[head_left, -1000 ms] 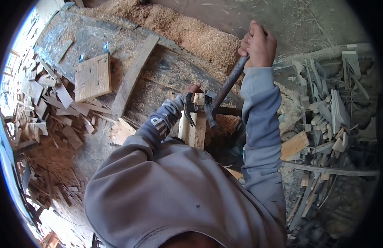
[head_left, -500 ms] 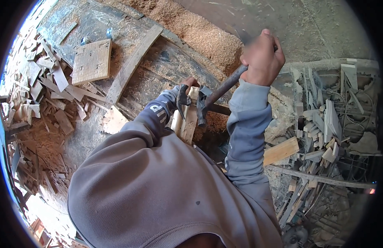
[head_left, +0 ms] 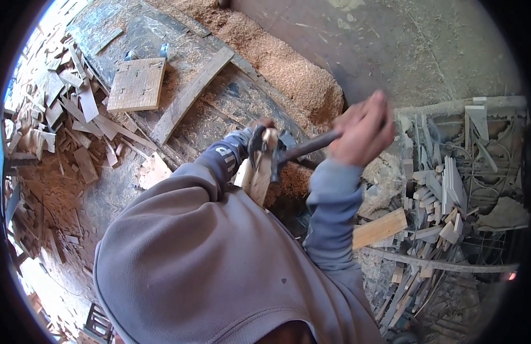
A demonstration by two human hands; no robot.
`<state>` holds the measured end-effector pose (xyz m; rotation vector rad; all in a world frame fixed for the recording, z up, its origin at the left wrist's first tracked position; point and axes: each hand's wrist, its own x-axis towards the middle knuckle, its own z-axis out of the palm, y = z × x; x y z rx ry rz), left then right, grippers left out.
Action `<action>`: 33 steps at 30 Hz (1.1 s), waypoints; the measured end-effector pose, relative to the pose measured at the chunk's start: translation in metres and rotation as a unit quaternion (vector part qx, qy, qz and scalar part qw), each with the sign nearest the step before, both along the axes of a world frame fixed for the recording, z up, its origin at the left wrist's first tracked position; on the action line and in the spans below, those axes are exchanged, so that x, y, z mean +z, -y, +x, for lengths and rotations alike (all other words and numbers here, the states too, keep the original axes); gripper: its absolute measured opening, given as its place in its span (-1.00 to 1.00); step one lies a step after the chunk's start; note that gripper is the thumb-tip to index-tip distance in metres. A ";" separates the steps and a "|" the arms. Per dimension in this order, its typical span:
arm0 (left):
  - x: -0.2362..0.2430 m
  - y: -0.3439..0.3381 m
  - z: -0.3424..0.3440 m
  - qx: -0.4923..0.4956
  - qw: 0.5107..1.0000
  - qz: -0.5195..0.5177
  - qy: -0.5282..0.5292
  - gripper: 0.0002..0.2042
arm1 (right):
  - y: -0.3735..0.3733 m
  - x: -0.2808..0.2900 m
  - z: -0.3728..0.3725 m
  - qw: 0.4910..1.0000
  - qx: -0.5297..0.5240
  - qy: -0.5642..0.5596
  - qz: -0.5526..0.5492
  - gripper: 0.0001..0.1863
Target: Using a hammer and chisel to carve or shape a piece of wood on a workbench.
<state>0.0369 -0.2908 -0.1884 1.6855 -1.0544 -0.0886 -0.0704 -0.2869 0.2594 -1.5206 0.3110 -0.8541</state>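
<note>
1. Left hand (head_left: 264, 127): fingers wrapped shut around the top of an upright wood piece (head_left: 255, 175), which stands on end directly below them. Most of the hand is hidden behind the sleeve and the hammer head, so the exact finger placement cannot be told
2. Hammer (head_left: 277, 155): its dark head sits touching or just beside the top of the wood piece, right against the left fingers. Judgement: that clearance is too tight; the holding fingers would be safer lower on the piece, away from the head
3. Right hand (head_left: 361, 131): fingers closed in a full fist on the far end of the handle, blurred. Judgement: an end grip gives force but less aim; short, square blows suit a piece this narrow
4. Beyond the left fingers: a dusty dark surface (head_left: 219, 109) carrying a long plank (head_left: 191, 96) and a square board (head_left: 137, 84)
5. Beyond the right fingers: a sawdust heap (head_left: 288, 69); offcuts (head_left: 443, 200) piled to their outer side
</note>
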 end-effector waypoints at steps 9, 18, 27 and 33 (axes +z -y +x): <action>0.034 -0.025 -0.018 0.100 0.838 -0.053 -0.534 -0.75 | 0.000 -0.026 -0.041 0.997 0.047 0.058 0.032 -0.66; 0.025 -0.047 -0.039 0.106 0.933 -0.054 -0.339 -0.83 | 0.045 0.000 -0.078 0.986 0.093 0.102 0.095 -0.66; -0.043 -0.052 -0.040 0.042 0.837 -0.165 -0.520 -0.60 | 0.116 -0.216 -0.049 0.939 -0.096 -0.180 -0.276 -0.78; 0.030 -0.076 -0.055 -0.020 0.682 -0.229 -0.694 -0.52 | 0.108 -0.265 -0.024 0.944 0.208 -0.236 -0.096 -0.72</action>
